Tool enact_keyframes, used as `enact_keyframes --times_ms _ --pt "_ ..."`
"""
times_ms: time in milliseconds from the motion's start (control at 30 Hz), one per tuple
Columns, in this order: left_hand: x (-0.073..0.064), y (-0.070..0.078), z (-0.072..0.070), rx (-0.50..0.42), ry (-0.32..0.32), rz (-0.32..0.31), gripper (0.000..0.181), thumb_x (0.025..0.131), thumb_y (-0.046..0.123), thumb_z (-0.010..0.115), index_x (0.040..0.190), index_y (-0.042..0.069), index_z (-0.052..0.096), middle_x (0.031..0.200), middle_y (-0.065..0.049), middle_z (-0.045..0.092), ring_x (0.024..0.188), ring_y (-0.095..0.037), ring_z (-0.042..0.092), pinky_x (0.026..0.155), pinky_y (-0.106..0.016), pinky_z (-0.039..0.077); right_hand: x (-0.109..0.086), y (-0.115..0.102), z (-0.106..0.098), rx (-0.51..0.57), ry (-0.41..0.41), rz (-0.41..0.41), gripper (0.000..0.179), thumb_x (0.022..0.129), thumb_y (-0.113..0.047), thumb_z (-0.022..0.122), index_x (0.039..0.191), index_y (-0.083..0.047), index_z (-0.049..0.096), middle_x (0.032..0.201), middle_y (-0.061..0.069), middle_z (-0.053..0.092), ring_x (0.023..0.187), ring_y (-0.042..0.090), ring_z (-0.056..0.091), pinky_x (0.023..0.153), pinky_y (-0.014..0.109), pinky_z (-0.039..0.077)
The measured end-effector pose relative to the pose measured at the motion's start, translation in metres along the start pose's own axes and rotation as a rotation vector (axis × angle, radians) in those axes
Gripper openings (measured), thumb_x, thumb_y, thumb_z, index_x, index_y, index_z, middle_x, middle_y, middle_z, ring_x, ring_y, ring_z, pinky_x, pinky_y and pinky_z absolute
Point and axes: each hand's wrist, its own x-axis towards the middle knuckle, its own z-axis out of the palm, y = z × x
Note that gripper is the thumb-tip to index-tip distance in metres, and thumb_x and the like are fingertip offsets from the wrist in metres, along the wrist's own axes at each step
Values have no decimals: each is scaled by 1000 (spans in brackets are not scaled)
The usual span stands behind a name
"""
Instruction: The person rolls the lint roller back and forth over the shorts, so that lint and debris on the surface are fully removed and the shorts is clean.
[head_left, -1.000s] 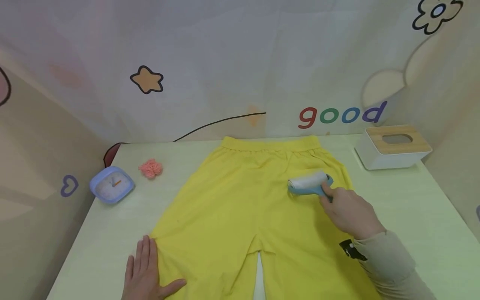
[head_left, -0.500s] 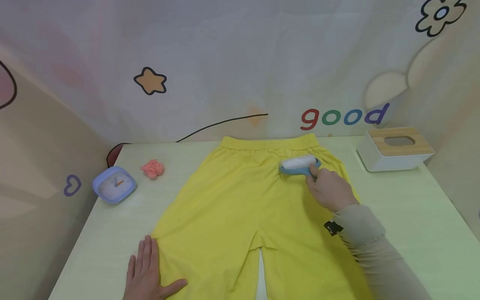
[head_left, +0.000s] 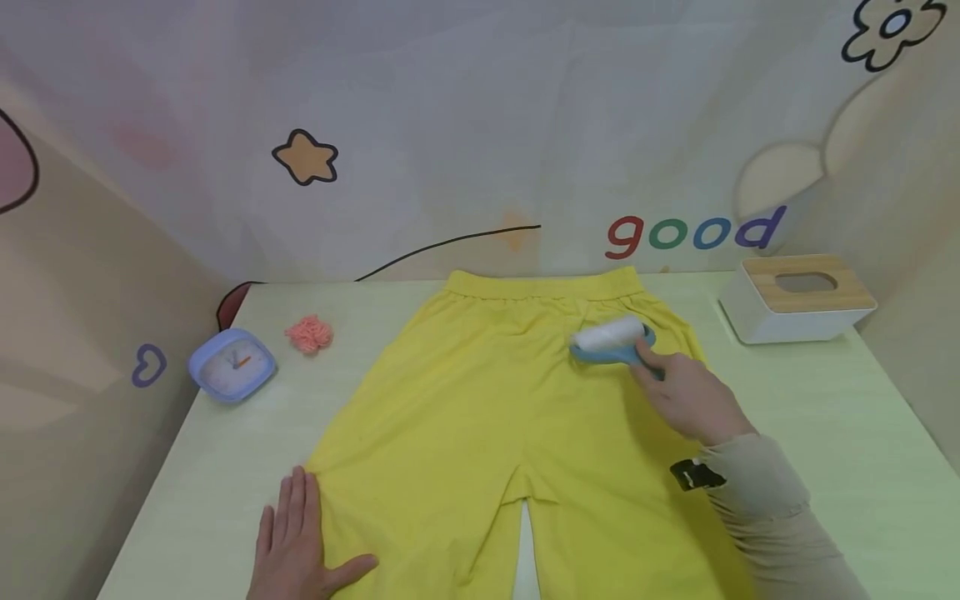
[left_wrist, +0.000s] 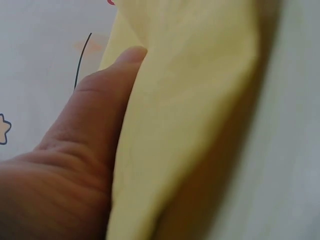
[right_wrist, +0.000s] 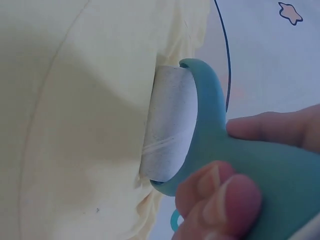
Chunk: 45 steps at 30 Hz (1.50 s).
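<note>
Yellow trousers (head_left: 442, 417) lie spread on the table, waistband toward the back wall. My right hand (head_left: 693, 396) grips the blue handle of a lint roller (head_left: 609, 335) over the upper right part of the trousers. In the right wrist view the white roll (right_wrist: 170, 122) meets the yellow cloth, and fingers curl round the handle. My left hand (head_left: 292, 542) lies flat with fingers straight at the left edge of the trousers, thumb spread over the cloth. The left wrist view shows that thumb (left_wrist: 95, 110) against the fabric; the other fingers are hidden there.
A blue clock (head_left: 232, 367) stands at the table's left edge, with a pink crumpled flower-like piece (head_left: 309, 334) beside it. At the back right is a white tissue box (head_left: 798, 298) with a wooden lid. A printed curtain (head_left: 450, 142) hangs behind the table (head_left: 847, 450).
The lint roller went up toward the waistband, then came back down and slightly right in my right hand. My left hand stays in place on the trousers.
</note>
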Motion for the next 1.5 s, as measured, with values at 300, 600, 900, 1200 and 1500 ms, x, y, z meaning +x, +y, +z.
enact_keyframes --times_ms 300,600,900,1200,1500 --pt "2 -1 -1 7 -5 8 139 69 85 55 151 -5 -10 159 -22 -17 145 -39 -14 110 -50 -22 10 -11 2 -82 47 16 58 104 -39 35 150 -4 32 65 7 46 53 20 42 44 33 35" --pt "2 0 1 -13 -1 21 138 69 84 56 151 -5 -10 159 -23 -16 145 -38 -16 110 -52 -21 35 -11 2 -62 62 47 59 103 -42 35 152 -9 30 64 8 46 51 20 42 45 33 35" --pt "0 5 5 -20 -19 6 138 69 84 57 152 -5 -9 159 -22 -15 146 -38 -14 111 -52 -19 3 -7 -12 13 185 34 65 102 -54 33 151 -12 32 67 13 54 48 20 40 43 33 33" --pt "-1 3 5 15 18 15 139 69 85 56 151 -5 -10 159 -23 -13 146 -39 -12 111 -51 -20 -52 9 -16 -55 79 74 70 103 -54 31 149 -2 31 53 0 38 42 14 35 39 30 30" --pt "-2 2 1 3 5 8 139 68 85 56 151 -5 -11 159 -23 -16 145 -39 -14 111 -53 -19 -38 17 -21 -72 -6 81 66 104 -49 31 149 -1 31 56 3 42 44 15 37 41 32 32"
